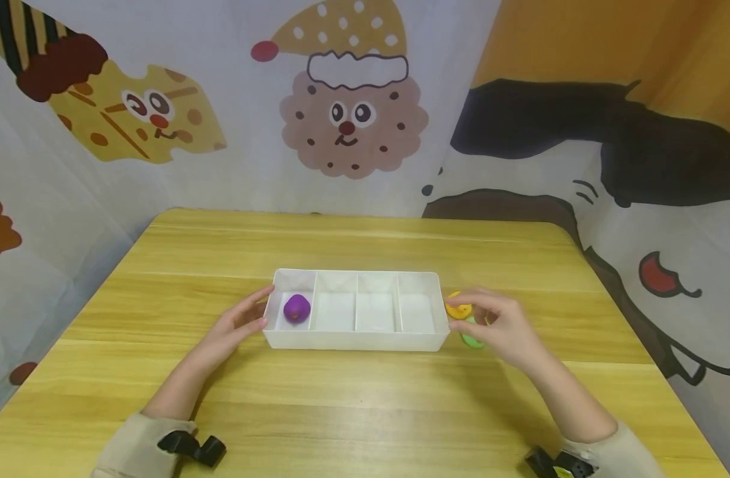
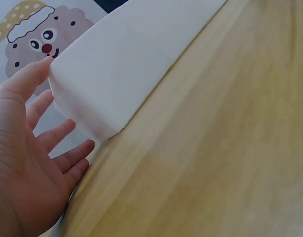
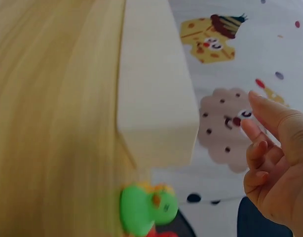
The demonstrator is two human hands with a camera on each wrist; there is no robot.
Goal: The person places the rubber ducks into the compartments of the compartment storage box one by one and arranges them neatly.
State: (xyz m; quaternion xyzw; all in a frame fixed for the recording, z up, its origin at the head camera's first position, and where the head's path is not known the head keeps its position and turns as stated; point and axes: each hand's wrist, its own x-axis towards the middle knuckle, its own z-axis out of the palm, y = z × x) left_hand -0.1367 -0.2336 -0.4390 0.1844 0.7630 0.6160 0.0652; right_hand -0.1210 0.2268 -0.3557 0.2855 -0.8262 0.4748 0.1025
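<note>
well, the white four-compartment box (image 1: 357,340) lies on the table (image 1: 365,411), well in from its left and right corners, its long sides roughly parallel to the far edge. in its leftmost compartment sits a rounded purple toy (image 1: 296,309) with a small orange spot. at the box's left end is the left hand (image 1: 227,332), its fingers spread fairly wide and its thumb tip against the near left corner; i cannot tell whether the other fingertips touch the end wall. near the right end is the right hand (image 1: 505,328), fingers loosely bent around nothing, apart from the box in the right wrist view. just beyond that end, towards the table's right edge, are a green toy duck (image 3: 141,210) with an orange beak and a yellow toy (image 1: 460,311), partly covered by the right hand in the head view. a red thing (image 3: 161,234) shows beside the duck, mostly out of frame. both forearms wear beige sleeves (image 1: 140,448) with black devices (image 1: 182,448). past the table's far edge hangs a cloth backdrop (image 1: 233,179) printed with a cookie and cheese.
</note>
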